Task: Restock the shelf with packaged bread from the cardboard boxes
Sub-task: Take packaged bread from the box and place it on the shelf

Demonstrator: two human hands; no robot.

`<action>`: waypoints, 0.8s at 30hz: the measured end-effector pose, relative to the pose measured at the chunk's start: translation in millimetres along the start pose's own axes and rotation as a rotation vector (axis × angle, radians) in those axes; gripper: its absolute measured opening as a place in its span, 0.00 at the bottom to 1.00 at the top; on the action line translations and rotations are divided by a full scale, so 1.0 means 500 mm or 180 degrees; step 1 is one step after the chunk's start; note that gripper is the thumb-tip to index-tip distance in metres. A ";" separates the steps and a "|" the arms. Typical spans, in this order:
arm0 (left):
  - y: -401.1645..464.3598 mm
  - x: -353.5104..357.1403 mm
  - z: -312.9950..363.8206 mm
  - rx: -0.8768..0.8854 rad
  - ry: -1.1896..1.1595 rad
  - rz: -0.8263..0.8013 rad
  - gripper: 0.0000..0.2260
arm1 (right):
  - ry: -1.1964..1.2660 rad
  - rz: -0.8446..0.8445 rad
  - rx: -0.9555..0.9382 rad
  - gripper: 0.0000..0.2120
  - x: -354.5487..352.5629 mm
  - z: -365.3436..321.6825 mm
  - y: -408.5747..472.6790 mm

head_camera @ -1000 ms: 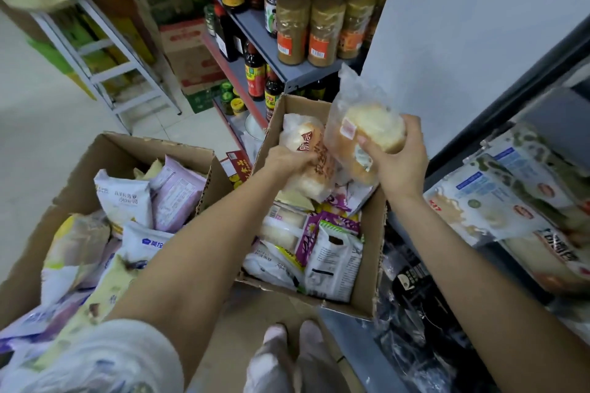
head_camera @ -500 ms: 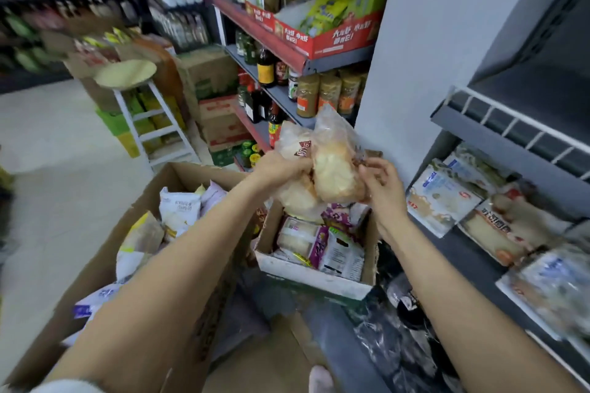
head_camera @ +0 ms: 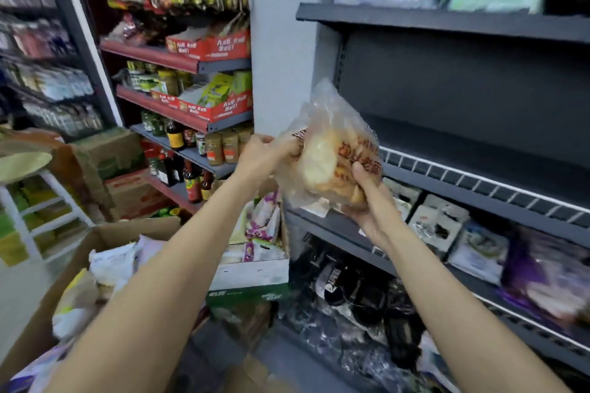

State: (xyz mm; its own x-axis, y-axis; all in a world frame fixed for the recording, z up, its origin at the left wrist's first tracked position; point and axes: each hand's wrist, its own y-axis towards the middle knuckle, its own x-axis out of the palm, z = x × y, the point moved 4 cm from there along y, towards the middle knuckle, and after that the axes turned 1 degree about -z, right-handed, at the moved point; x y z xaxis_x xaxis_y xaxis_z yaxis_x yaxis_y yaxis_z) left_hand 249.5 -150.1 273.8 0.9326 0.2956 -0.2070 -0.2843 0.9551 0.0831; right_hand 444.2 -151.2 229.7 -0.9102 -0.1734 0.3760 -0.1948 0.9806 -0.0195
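Surroundings: we see the dark grey shelf (head_camera: 479,183) with a white wire rail right behind the bags; a white pillar (head_camera: 281,41) stands to its left, and beyond that red-edged shelves carry jars and sauce bottles (head_camera: 191,175). A white stool (head_camera: 28,188) stands at far left.
In the way: nothing lies between our bags and the shelf's rail; packets already lie on the tier below (head_camera: 440,226).
Count: we hold what look like two bread bags (head_camera: 322,153) pressed together, though blur leaves us unsure; two cardboard boxes are open below, a big one (head_camera: 105,233) at left and a smaller one (head_camera: 255,271) under our arms, both with packets inside.
Bread: clear crinkled plastic, red print, pale golden loaves inside, held at chest height just before the shelf's edge.
Left hand (head_camera: 261,156): fingers curled, gripping the bags' left side.
Right hand (head_camera: 370,201): cupped under the bags, thumb pressed on the front.
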 end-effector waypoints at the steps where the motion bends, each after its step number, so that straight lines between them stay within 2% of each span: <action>1: -0.018 0.042 0.033 0.0104 -0.0084 -0.0063 0.30 | -0.0018 0.0132 -0.0057 0.21 -0.030 -0.038 -0.026; 4: -0.063 0.191 0.113 0.0354 -0.0177 -0.0333 0.16 | -0.0190 0.0500 -0.0307 0.16 -0.146 -0.140 -0.097; 5: -0.077 0.245 0.135 0.0402 -0.0217 -0.0377 0.14 | -0.0151 0.0601 -0.0396 0.15 -0.188 -0.169 -0.122; 8: -0.139 0.420 0.204 0.0499 -0.0136 -0.0436 0.21 | 0.0057 0.0874 -0.0700 0.14 -0.329 -0.248 -0.200; 11: -0.213 0.602 0.264 0.0659 -0.0124 -0.0560 0.16 | 0.0156 0.1232 -0.0909 0.14 -0.497 -0.321 -0.280; 16: -0.336 0.884 0.344 0.0792 -0.0247 -0.0532 0.25 | -0.0167 0.1761 -0.1115 0.17 -0.785 -0.442 -0.402; 21: -0.416 1.103 0.411 0.1049 -0.0139 -0.0552 0.28 | -0.0386 0.2278 -0.1158 0.18 -1.025 -0.530 -0.489; 24: -0.440 1.211 0.440 0.1108 -0.0006 -0.0780 0.27 | -0.0345 0.2457 -0.1202 0.18 -1.130 -0.561 -0.518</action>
State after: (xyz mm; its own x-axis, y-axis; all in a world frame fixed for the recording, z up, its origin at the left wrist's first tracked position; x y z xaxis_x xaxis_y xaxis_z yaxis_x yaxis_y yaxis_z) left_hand 925.5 -185.1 345.0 0.9638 0.0601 -0.2598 0.0377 0.9338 0.3559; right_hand 1111.6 -281.9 282.2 -0.7714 0.5646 0.2936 0.6090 0.7888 0.0833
